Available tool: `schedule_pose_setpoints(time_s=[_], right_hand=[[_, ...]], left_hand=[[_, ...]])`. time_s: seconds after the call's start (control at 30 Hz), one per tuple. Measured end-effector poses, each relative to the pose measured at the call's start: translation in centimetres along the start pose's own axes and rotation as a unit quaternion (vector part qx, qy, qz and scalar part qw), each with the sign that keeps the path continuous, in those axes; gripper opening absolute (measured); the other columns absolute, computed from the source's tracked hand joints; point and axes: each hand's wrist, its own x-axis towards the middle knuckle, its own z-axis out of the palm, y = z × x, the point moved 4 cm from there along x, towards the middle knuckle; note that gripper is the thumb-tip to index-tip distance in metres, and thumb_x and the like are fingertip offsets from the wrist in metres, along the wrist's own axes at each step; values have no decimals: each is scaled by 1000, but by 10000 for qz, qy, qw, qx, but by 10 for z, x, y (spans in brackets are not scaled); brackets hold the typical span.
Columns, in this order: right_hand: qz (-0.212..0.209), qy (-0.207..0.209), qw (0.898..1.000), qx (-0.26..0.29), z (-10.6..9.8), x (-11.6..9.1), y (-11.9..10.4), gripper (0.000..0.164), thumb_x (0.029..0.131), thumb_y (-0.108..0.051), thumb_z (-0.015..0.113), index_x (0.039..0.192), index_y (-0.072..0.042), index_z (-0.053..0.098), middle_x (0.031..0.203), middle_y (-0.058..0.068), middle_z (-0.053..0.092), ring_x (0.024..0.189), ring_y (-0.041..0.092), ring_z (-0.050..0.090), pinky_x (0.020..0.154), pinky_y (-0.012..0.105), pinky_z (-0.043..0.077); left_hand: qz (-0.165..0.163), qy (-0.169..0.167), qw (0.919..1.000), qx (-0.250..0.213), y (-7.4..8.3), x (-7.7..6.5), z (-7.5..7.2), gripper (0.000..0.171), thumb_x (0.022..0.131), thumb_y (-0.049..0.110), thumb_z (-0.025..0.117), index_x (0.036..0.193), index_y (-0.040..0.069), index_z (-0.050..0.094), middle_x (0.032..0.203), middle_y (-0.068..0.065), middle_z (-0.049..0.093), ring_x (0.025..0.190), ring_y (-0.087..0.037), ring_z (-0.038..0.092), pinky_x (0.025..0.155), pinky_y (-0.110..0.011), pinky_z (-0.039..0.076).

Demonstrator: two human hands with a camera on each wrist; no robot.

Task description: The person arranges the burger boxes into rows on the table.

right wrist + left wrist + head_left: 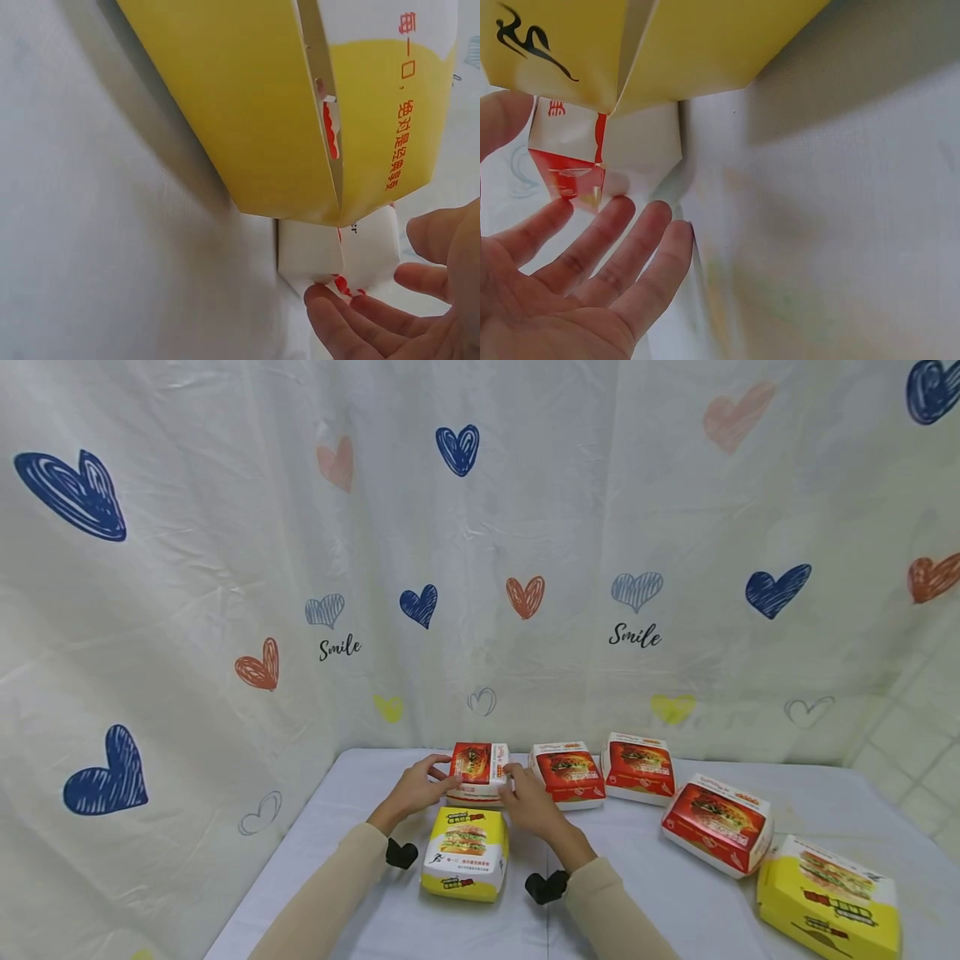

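Red-and-white box, between both hands

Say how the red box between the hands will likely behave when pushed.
The red box probably slides rather than rolls, given its low, flat-sided shape. Its folded, card-like panels look fairly stiff, but may dent under a hard squeeze.

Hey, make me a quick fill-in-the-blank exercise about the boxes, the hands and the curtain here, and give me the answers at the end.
1. The left hand and right hand are at opposite sides of a back-row box, coloured ____ and white.
2. The box between the two sleeves is white and ____.
3. Altogether, ____ boxes sit on the white tablecloth.
4. The black word printed twice on the curtain is ____.

Missing words: red; yellow; six; Smile.
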Motion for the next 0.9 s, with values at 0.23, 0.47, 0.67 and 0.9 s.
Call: schedule_pose_setpoints(time_s=[0.23,0.47,0.67,0.9], right_hand=[[-130,-38,9999,-95,-4,-2,-5,47,106,-23,55,148,-6,44,145,18,51,118,29,56,103,52,52],[-175,-121,9990,-398,-6,1,-8,48,105,-21,57,150,-6,46,136,18,55,109,26,56,96,46,57],[-442,111,9945,-946,-13,8,-18,40,102,-20,61,139,-6,53,133,19,56,111,29,59,98,51,55],[-292,138,9912,-1286,-18,22,-19,49,101,-24,65,145,-8,50,149,19,46,121,32,57,106,53,51]], left_hand=[[-56,-4,10000,-25,-1,1,0,63,93,49,71,145,18,54,117,-12,68,83,-18,68,72,-30,57],[-100,74,9999,35,-1,1,1,61,95,47,70,146,17,54,118,-14,68,84,-18,66,73,-31,58],[-47,74,10000,35,0,0,1,59,97,47,67,145,15,54,117,-14,68,83,-18,65,71,-30,57],[50,81,9999,-86,-1,0,2,54,98,44,66,142,13,57,113,-13,68,80,-17,65,69,-28,55]])
